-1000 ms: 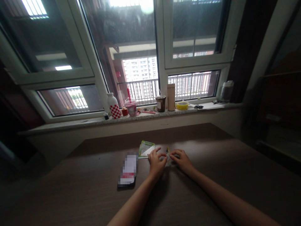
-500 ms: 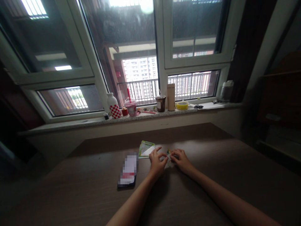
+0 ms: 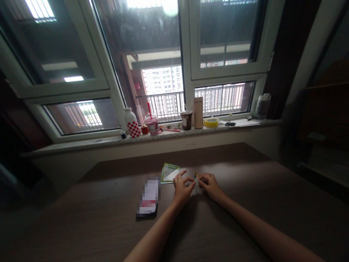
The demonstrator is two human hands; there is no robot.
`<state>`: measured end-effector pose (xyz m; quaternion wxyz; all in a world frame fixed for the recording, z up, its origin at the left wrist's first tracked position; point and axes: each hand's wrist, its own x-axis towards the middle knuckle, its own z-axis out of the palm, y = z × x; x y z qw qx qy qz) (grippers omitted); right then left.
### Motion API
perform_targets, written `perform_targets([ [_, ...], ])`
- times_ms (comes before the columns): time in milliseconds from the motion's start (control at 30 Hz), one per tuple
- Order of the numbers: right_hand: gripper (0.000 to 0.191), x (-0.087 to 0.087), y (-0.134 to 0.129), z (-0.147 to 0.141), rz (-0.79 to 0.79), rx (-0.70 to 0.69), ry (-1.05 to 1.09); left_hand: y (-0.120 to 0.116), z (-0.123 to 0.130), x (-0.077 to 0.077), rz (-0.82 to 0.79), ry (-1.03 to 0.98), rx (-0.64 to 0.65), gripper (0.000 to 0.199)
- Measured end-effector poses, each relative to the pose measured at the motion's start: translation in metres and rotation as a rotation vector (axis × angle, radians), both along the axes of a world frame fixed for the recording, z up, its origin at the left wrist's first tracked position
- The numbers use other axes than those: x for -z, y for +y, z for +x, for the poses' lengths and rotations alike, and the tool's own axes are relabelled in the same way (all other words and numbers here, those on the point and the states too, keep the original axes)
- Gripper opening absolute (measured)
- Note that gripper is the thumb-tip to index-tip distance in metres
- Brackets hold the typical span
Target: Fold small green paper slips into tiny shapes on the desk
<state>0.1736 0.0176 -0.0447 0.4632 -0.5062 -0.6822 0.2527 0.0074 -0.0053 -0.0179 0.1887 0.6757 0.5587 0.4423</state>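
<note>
Between my two hands, over the brown table [image 3: 109,203], is a small, partly clear item [image 3: 196,179] with yellow and green marks; its exact shape is too small to tell. My left hand [image 3: 184,185] pinches its left side with thumb and index finger, other fingers raised. From the right, my right hand [image 3: 208,182] pinches it too, its fingers curled. Green and white cards or packets [image 3: 169,172] lie just beyond my left hand. A phone [image 3: 148,196], its screen pixelated, rests to the left of my left wrist.
On the windowsill [image 3: 109,145] behind the table stand a checkered bottle [image 3: 133,125], a pink drink cup [image 3: 151,125], a dark drink cup [image 3: 186,120], a tan flask [image 3: 198,112], a yellow tape roll [image 3: 211,123] and a clear jar [image 3: 263,105].
The small item shows a little more between my fingertips, and my hands have shifted very slightly. The phone and the cards are where they were.
</note>
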Motion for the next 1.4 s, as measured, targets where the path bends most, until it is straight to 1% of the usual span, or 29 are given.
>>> perform_targets([
  [200, 0.011, 0.001, 0.0, 0.0, -0.015, -0.026, -0.047, 0.002, 0.0, 0.002, -0.025, 0.035, 0.05, 0.01],
  [333, 0.012, 0.003, 0.002, 0.0, -0.006, -0.006, -0.027, 0.002, 0.001, 0.005, 0.008, -0.011, 0.03, 0.006],
  [467, 0.012, 0.002, 0.002, 0.002, -0.002, -0.018, -0.016, 0.002, 0.0, 0.005, 0.016, -0.045, 0.017, 0.005],
  [600, 0.009, 0.002, 0.001, 0.001, 0.0, -0.02, -0.049, 0.002, 0.0, 0.003, 0.013, 0.006, 0.057, 0.007],
  [733, 0.01, 0.002, 0.0, 0.0, -0.014, -0.008, -0.087, 0.001, 0.002, 0.003, 0.018, 0.032, 0.084, 0.007],
  [900, 0.009, 0.0, 0.0, 0.0, -0.009, 0.001, -0.028, 0.002, 0.002, 0.006, 0.059, -0.019, 0.048, 0.005],
  [1033, 0.02, -0.005, -0.001, 0.002, -0.004, -0.038, 0.045, 0.002, 0.001, 0.008, 0.05, -0.066, 0.006, 0.005],
  [1133, 0.027, -0.007, -0.002, 0.004, -0.019, -0.025, 0.079, 0.002, 0.0, 0.008, 0.053, -0.085, -0.005, 0.005],
  [1267, 0.022, -0.006, -0.002, 0.004, -0.012, -0.042, 0.052, 0.003, 0.0, 0.009, 0.042, -0.105, -0.005, 0.005],
  [1400, 0.02, -0.004, 0.0, 0.003, -0.005, -0.054, 0.038, 0.003, 0.0, 0.009, 0.024, -0.112, -0.012, 0.005],
])
